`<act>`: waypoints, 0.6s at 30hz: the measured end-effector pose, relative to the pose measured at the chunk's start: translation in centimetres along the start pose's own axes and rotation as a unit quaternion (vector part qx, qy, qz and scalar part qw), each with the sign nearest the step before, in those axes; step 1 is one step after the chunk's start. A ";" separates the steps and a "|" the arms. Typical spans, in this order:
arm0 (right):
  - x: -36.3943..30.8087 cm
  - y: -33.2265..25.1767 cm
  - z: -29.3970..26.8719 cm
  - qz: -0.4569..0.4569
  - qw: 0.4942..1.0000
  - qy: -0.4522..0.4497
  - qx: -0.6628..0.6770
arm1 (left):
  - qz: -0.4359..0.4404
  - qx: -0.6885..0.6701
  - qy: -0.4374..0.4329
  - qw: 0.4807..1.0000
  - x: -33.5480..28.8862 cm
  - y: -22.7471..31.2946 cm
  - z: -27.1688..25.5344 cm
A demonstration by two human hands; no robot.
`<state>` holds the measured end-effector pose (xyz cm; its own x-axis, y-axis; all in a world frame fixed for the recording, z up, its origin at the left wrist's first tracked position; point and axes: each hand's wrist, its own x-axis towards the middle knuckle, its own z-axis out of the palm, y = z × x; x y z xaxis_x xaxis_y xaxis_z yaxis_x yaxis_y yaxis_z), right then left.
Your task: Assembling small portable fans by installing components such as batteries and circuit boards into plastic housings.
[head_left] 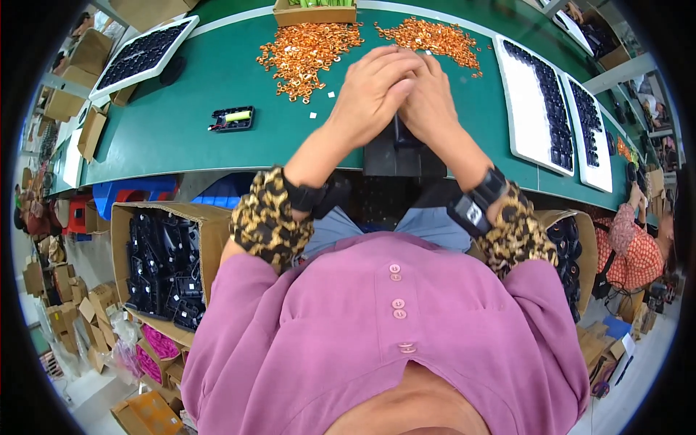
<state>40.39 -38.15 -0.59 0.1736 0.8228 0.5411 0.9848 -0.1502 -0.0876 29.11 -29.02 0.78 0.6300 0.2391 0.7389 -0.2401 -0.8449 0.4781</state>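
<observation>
Over the front middle of the green table, my left hand (371, 90) and my right hand (431, 101) meet, fingers bent and pressed together, the left partly over the right. Whatever lies between them is hidden by the hands. Just below them shows a dark, smooth piece (407, 136), resting at a black block (388, 161) on the table's front edge. I cannot tell whether my fingers grip that piece. Left of my hands a black plastic housing (243, 125) lies on the table with a light green cylindrical cell (238, 116) in it.
Beyond my hands lie two heaps of small copper-coloured rings, a left heap (304, 54) and a right heap (435, 38). White foam trays (523, 109) with black parts stand right, another tray (138, 61) far left. Cartons of black parts (163, 268) flank me. A person (634, 250) sits at right.
</observation>
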 end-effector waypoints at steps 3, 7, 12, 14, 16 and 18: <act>-0.2 0.4 4.2 -0.005 0.998 0.060 -0.007 | -0.020 0.058 -0.113 0.992 0.7 -1.3 2.0; -2.6 1.0 6.4 0.058 0.998 0.039 0.005 | 0.023 0.112 -0.161 0.980 -0.1 -1.8 3.4; -0.9 1.9 5.5 0.105 0.991 0.074 0.019 | 0.010 0.100 -0.153 0.983 -0.6 -1.9 2.5; 1.5 2.8 5.3 0.111 0.988 0.100 0.035 | -0.035 0.074 -0.100 0.992 -1.6 -0.1 2.0; 3.9 5.8 5.6 0.236 0.972 0.018 0.013 | -0.092 0.111 -0.225 0.964 -3.1 1.8 0.9; 4.2 7.9 4.4 0.185 0.973 -0.131 0.044 | -0.099 0.140 -0.233 0.957 -4.1 2.9 1.4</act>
<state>48.96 -33.47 -2.65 0.5012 0.8345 0.2290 0.8497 -0.4246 -0.3126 26.89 -33.13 -1.54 0.9194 0.2239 0.3235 0.0850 -0.9159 0.3923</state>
